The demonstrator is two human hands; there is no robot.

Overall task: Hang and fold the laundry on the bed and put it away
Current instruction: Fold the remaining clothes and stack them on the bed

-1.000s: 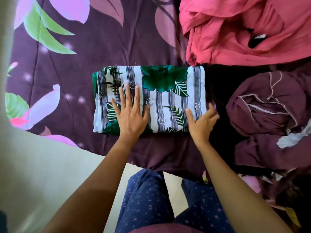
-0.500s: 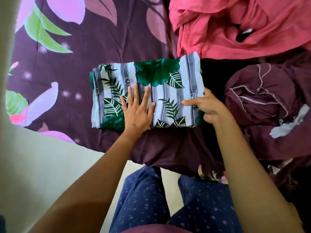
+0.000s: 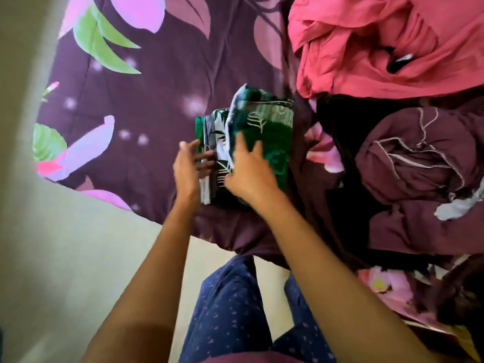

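While the right hand (image 3: pixel 248 174), grip unreadable through blur, doubles the leaf-print cloth (image 3: pixel 272 132) leftward, the left hand (image 3: pixel 187 166), fingers spread, should next flatten the fold.

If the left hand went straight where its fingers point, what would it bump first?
The folded leafy cloth. The left hand points at its left edge, right beside it; blur hides whether the fingers already touch.

A home bedroom: floral bedspread (image 3: pixel 146 106) strewn with laundry (image 3: pixel 379 48).
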